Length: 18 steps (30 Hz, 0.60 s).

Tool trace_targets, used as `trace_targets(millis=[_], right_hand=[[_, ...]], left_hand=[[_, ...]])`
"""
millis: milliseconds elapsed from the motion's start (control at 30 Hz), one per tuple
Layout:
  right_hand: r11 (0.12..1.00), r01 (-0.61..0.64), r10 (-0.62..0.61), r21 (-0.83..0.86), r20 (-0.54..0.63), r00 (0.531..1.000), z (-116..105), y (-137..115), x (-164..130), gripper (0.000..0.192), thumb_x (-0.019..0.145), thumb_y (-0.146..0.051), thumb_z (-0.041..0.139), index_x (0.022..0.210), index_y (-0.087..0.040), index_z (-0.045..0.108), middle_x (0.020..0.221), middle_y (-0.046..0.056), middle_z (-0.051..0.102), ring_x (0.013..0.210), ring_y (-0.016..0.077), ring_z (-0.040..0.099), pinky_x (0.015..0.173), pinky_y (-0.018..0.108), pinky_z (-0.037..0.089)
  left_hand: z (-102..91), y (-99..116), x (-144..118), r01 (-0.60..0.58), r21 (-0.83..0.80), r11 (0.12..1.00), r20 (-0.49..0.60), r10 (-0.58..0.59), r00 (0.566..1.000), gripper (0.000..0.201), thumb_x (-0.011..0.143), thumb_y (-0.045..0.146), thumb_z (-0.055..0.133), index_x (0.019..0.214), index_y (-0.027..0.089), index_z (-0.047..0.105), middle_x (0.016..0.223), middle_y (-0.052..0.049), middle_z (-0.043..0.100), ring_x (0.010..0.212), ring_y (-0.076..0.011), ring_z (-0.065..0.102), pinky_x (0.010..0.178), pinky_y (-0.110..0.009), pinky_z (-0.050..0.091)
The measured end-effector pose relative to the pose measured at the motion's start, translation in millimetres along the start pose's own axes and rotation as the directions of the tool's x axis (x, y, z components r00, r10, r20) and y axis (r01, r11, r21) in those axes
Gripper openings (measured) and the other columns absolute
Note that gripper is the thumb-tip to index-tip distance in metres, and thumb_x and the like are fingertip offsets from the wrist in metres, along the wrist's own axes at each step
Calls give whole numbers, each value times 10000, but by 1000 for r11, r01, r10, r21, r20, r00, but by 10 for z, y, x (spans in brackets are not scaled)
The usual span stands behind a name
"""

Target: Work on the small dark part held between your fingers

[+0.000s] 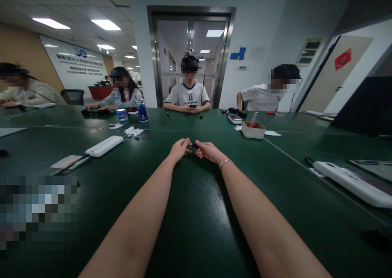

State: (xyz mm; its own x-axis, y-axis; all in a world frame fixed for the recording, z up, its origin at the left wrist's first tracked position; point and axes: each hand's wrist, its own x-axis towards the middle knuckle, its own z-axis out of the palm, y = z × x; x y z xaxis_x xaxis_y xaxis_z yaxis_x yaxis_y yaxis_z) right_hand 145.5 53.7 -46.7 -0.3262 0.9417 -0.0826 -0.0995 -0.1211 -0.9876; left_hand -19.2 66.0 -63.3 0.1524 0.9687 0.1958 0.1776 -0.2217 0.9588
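Hands [192, 149] pinching small dark object [192, 145], green table [196, 212]

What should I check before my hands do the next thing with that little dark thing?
1. Both hands on it: left hand and right hand meet at the small dark object. Ok.
2. Grip firm: fingers cover it, too small to see. Cannot tell.
3. Bare green table under the hands: ok.
4. White power strip out of the way, off to the left: ok.
5. Cardboard box apart, farther off on the right: ok.
6. Bracelet sits at the right wrist, not caught on anything: ok.
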Motion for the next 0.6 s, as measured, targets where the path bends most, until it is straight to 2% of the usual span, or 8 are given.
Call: trace_targets(millis=[100,167,233,333,400,500,600], right_hand=[[1000,-7,7,-21,3,1000,1,4,7,263,921,-299,548,778,-79,568,529,53,604,421,94,549,391,156,444],[999,-5,5,-42,0,1000,3,6,12,264,925,-294,541,781,-75,574,519,50,599,410,91,538,370,149,417],[999,2,-2,-52,-1,1000,3,8,18,280,942,-282,508,766,-74,574,511,50,594,392,80,514,345,140,378],[998,13,-12,-56,6,1000,0,12,24,305,955,-276,479,736,-81,561,514,49,592,375,66,484,331,133,340],[998,15,-15,-66,8,1000,-1,13,25,308,957,-278,475,734,-83,558,513,45,588,373,64,478,330,132,334],[997,10,-9,-82,12,1000,0,12,23,310,958,-287,472,755,-76,571,508,41,582,377,65,477,332,133,333],[996,9,-8,-89,12,1000,3,11,23,311,953,-291,480,749,-77,575,510,42,584,382,67,481,330,134,334]], left_hand=[[24,-13,10,-57,109,992,-37,61,997,309,840,434,465,927,170,599,745,-39,635,611,-123,586,544,-224,417],[21,-2,13,-90,99,991,-53,96,994,250,809,357,519,956,174,603,795,-41,637,669,-125,577,556,-213,415],[9,15,13,-29,44,999,-60,32,998,274,805,354,507,994,178,599,823,-44,634,661,-124,565,532,-211,399],[-4,29,11,42,8,999,-54,-42,998,367,852,425,389,982,153,598,679,-32,589,537,-114,506,496,-226,369],[-5,29,7,-17,31,999,-29,18,999,354,849,409,397,952,143,606,644,-23,566,537,-113,495,518,-231,378],[-9,34,-5,-104,64,993,-23,105,994,265,770,309,529,974,162,612,747,-23,600,637,-119,531,584,-228,406],[-16,47,-15,-54,34,998,-19,55,998,286,798,336,485,988,160,607,712,-18,589,610,-123,527,579,-239,406]])
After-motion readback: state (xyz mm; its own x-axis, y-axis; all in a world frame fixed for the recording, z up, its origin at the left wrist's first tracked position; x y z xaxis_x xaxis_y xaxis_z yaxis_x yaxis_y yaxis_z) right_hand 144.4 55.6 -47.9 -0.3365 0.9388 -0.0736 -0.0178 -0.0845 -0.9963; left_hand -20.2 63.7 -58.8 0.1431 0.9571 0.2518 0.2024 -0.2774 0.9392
